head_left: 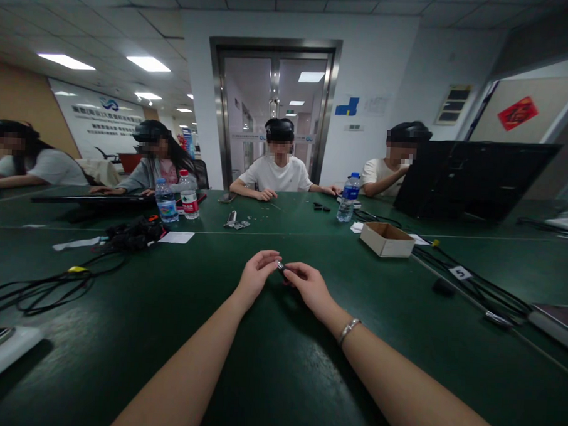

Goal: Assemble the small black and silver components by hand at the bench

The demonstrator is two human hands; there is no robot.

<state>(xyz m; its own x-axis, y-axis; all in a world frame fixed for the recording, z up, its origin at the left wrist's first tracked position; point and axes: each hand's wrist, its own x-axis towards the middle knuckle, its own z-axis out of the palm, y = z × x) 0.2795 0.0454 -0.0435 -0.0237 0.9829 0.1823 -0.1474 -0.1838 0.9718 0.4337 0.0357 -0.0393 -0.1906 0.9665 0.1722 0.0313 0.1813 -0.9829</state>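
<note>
Over the middle of the dark green table [166, 333], my two hands meet at a small dark object with a shiny metal end [281, 267]. The fingertips of my left hand [257, 274] pinch its metal end. My right hand [311, 286], with a silver bracelet [348, 331] on the wrist, has its thumb and fingers closed on the dark end. The object is too small to make out further, and fingers partly cover it.
An open cardboard box [387, 240] stands right of my hands, near cables [478, 281]. More cables [81, 279] lie left. Beyond are small metallic pieces [239, 223], bottles [189, 195], another bottle [348, 198] and a monitor [473, 180]. Several people sit around the table.
</note>
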